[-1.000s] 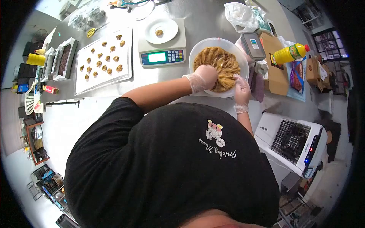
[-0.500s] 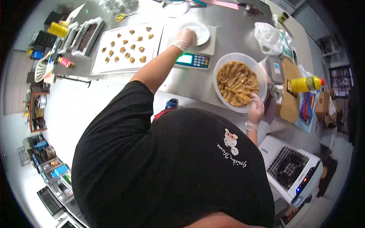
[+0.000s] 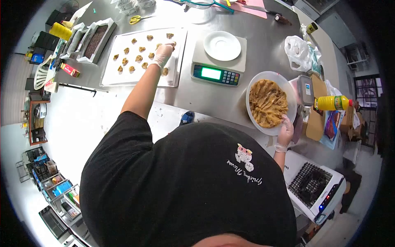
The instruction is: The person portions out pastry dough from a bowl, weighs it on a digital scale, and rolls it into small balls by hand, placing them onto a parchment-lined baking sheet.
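My left hand (image 3: pixel 163 55), in a clear glove, is over the right part of the lined baking tray (image 3: pixel 123 78), its fingers drawn together among small brown lumps of dough (image 3: pixel 142 49). Whatever lies between those fingertips is hidden. A white plate (image 3: pixel 222 46) rests bare on the kitchen scale (image 3: pixel 197 61), whose display glows green. To the right stands a large white bowl (image 3: pixel 251 94) of brown, chunky dough (image 3: pixel 268 103). My right hand (image 3: pixel 285 131), also gloved, grips the bowl's near right rim, with fingertips by the dough.
Yellow scissors (image 3: pixel 135 19) lie behind the tray. Lined loaf tins (image 3: pixel 98 41) stand at the left. A white plastic bag (image 3: pixel 298 53), a lidded container (image 3: pixel 305 90) and a yellow oil bottle (image 3: pixel 331 103) are at the right. A white appliance (image 3: pixel 314 185) stands near my right side.
My left hand has moved left from the plate on the scale to the baking tray. My right hand's fingers have drawn back from the dough towards the bowl's rim. The view has shifted slightly.
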`<action>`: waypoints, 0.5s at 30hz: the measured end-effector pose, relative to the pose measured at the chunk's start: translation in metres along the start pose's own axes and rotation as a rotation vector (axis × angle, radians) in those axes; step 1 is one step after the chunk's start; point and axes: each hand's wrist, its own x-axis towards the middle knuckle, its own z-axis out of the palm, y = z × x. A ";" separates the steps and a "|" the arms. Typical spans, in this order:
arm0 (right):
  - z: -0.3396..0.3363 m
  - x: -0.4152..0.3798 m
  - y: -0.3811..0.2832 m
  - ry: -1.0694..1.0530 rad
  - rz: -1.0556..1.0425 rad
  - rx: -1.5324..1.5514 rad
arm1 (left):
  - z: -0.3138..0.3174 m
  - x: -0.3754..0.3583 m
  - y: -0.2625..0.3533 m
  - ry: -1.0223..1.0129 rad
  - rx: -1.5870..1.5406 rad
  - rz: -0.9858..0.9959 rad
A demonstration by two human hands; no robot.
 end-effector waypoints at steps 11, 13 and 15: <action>0.000 -0.001 -0.014 0.024 -0.130 -0.258 | 0.020 -0.045 0.101 -0.010 -0.042 0.267; 0.001 -0.002 -0.012 0.048 -0.144 -0.208 | 0.062 -0.068 0.132 -0.196 0.022 0.462; 0.004 -0.002 -0.018 0.074 -0.118 -0.139 | 0.108 -0.122 0.181 -0.445 0.291 0.591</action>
